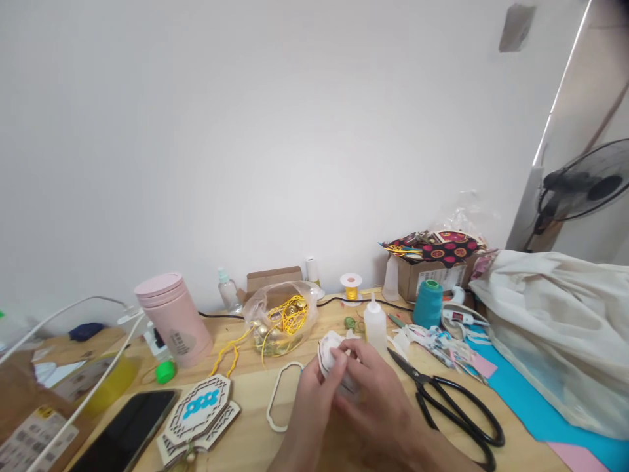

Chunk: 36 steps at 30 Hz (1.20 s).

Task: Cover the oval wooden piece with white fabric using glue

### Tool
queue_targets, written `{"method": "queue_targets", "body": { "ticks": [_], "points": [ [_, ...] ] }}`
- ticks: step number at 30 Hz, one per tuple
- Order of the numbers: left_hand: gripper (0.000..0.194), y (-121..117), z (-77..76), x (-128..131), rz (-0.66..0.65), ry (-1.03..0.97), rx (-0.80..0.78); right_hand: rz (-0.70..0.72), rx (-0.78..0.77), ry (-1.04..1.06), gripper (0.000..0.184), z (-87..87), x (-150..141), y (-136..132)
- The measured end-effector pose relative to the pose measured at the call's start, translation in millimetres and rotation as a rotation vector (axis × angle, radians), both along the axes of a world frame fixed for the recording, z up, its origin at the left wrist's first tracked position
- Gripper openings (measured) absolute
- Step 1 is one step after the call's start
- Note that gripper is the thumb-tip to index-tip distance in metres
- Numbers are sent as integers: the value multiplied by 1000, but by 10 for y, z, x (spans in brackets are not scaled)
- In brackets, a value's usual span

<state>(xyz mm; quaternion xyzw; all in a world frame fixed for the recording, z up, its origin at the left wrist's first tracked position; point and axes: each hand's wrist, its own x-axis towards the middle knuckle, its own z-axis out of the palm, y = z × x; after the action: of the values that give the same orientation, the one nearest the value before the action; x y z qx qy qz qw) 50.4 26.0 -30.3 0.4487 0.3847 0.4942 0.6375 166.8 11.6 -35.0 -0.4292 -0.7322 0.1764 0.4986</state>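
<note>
A small white piece with a dark edge line [330, 349] is gripped between my two hands over the table; its kind is not clear. My left hand [317, 387] holds it from the left, thumb pressed on its face. From the right, my right hand [368, 387] closes over it, fingers bent and partly hiding it. On the table left of my hands lies a thin pale wooden frame [271, 400]. Black-handled scissors [437, 387] lie right of my right hand, blades partly open. Just behind my hands stands a white squeeze bottle [375, 322].
Left are a phone [128, 429], lattice-patterned wooden plaques [199, 410] and a pink canister [174, 321]. Behind sit a plastic bag of yellow cord [285, 318] and a yellow thread spool [351, 290]. A teal thread cone [427, 303], fabric scraps [442, 347] and a white cloth bag [555, 328] stand right.
</note>
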Motion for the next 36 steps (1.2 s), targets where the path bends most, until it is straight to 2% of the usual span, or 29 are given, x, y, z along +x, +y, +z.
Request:
{"method": "queue_targets", "body": {
  "ticks": [3,7,9,12,14,18,20,22,25,28,30,32,33,35,36],
  "points": [
    [24,52,-4,-64,-26,-93,-65,-46,-11,84,17,17,95,48],
    [31,94,32,-118,-87,-169,-61,-151,-113,223,30,32,203,119],
    [32,102,42,-127,-124,-180,-45,-118,-195,273,35,32,195,133],
    [29,111,30,-124,-140,-187,-27,-25,-297,360,26,25,151,137],
    [28,112,9,-105,-127,-204,-22,13,-336,430,27,15,132,140],
    [36,83,-34,-42,-97,-249,-34,7,-357,525,35,-11,117,144],
    [33,67,-40,-22,-90,-254,-48,-17,-347,522,35,-7,112,136],
    [29,62,-31,-23,-77,-259,-60,-55,-317,492,34,35,123,123],
    [30,76,-4,-60,-41,-280,-73,-150,-222,423,30,188,225,97],
    [37,103,6,-111,-6,-298,-100,-241,-165,317,34,385,450,42],
    [42,116,7,-137,7,-309,-131,-237,-192,205,32,454,646,-38],
    [47,116,14,-150,31,-301,-182,-212,-243,78,21,418,850,-161],
    [49,112,21,-152,45,-285,-212,-247,-266,6,15,359,946,-235],
    [52,96,42,-148,67,-252,-259,-362,-359,-318,10,184,1114,-391],
    [51,87,53,-144,63,-242,-274,-350,-403,-416,10,85,1178,-464]
  ]
}}
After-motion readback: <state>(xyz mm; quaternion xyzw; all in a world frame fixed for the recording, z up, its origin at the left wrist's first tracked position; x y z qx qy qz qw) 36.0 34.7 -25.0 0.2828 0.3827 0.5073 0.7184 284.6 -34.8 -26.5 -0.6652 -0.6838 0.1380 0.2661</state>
